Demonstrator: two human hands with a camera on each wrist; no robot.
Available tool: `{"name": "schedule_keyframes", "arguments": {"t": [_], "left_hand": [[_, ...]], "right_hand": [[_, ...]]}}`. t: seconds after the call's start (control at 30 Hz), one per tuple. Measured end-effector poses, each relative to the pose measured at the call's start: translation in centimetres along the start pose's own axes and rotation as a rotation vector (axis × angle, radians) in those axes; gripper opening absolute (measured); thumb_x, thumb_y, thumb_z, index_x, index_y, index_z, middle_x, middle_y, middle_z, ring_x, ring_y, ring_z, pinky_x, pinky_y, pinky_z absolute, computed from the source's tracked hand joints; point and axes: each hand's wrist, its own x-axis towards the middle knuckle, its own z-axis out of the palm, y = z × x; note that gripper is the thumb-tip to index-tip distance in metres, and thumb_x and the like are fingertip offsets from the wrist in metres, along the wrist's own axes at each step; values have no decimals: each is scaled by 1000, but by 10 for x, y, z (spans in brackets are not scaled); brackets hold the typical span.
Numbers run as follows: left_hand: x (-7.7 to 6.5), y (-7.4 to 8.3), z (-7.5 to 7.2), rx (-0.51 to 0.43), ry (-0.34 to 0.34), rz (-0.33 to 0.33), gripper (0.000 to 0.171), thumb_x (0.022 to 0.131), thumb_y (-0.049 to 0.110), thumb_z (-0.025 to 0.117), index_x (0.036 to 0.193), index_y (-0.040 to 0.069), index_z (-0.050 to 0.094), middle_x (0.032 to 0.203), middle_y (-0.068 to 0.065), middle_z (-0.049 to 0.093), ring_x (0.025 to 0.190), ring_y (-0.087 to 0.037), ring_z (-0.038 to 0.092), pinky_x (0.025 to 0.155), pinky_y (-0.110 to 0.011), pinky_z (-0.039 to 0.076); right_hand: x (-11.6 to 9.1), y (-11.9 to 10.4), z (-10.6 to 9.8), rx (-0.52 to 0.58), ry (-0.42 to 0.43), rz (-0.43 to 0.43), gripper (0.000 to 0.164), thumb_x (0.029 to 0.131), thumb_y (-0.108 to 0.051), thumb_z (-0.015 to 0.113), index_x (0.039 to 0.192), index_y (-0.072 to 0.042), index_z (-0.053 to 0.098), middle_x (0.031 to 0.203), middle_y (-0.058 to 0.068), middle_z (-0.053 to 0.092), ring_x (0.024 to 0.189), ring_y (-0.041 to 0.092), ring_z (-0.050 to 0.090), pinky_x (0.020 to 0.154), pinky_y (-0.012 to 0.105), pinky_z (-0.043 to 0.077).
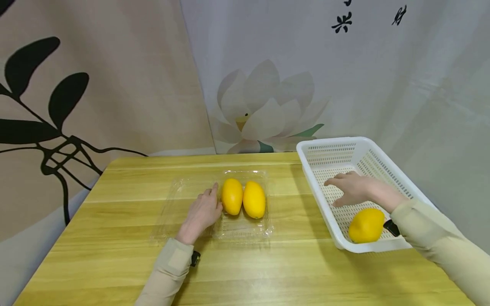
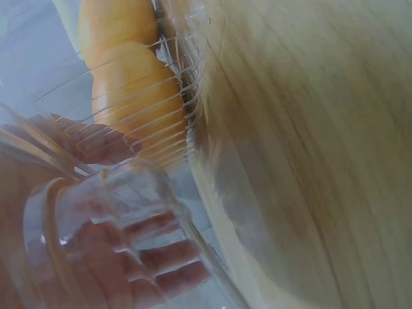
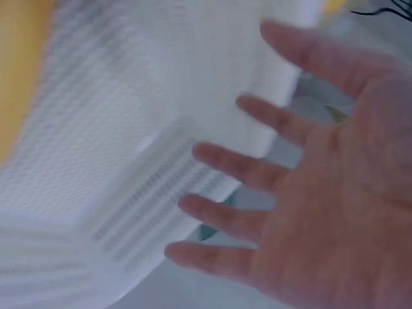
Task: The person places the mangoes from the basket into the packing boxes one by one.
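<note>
A clear plastic clamshell box (image 1: pixel 245 231) lies opened out on the table, with two yellow mangoes (image 1: pixel 232 196) side by side in its right half. My left hand (image 1: pixel 203 209) rests at the fold between the box's lid (image 1: pixel 180 208) and this half, fingertips right beside the left mango. In the left wrist view its fingers (image 2: pixel 164 257) show through the clear plastic, fairly straight. Over the white basket (image 1: pixel 319 199) my right hand (image 1: pixel 354 188) hovers with fingers spread and palm bare. One more mango (image 1: pixel 366 225) lies in the basket's near end, below the right wrist.
The wooden table (image 1: pixel 268 276) reaches back to a printed cloth (image 1: pixel 268 51) hanging behind it. The basket stands at the table's right side, its slotted walls rising around the mango.
</note>
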Motion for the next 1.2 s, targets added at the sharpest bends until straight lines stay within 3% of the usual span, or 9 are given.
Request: {"name": "schedule_keyframes", "arguments": {"t": [0.2,0.3,0.47,0.87,1.07,1.2], "left_hand": [[0,1,1,-2,-1,6,65,93,19,52,148,-2,25,138,-30,46,111,-43,57,72,-45,56],[0,1,1,-6,0,7,65,92,19,52,148,-2,25,138,-31,46,111,-42,57,71,-44,56],[0,2,0,-9,0,10,66,93,19,52,148,-3,24,138,-31,46,112,-43,56,78,-48,56],[0,2,0,-2,-1,9,65,93,20,51,148,-3,24,137,-31,46,113,-44,55,83,-50,55],[0,1,0,-6,6,16,65,93,19,52,148,-4,25,136,-32,47,111,-44,56,81,-49,56],[0,1,0,-8,7,17,65,93,19,52,148,-4,25,136,-31,47,112,-44,56,81,-50,55]], "right_hand": [[-9,23,19,18,-223,36,64,73,-19,77,132,-15,50,137,31,43,111,44,50,83,55,50],[-12,31,26,44,-279,67,68,67,-11,79,129,-20,52,138,29,44,107,36,52,78,47,51],[-14,38,34,54,-357,91,69,61,-7,84,122,-22,55,132,24,48,108,36,49,80,49,51],[-9,40,43,-53,-404,99,55,62,-9,84,108,-23,57,113,10,61,93,26,53,79,51,51],[-6,40,47,-26,-428,131,61,62,-13,85,116,-21,56,109,6,61,93,27,51,81,53,48],[-4,39,48,-18,-419,150,75,63,-18,86,130,-14,53,119,10,60,98,29,51,86,55,46]]}}
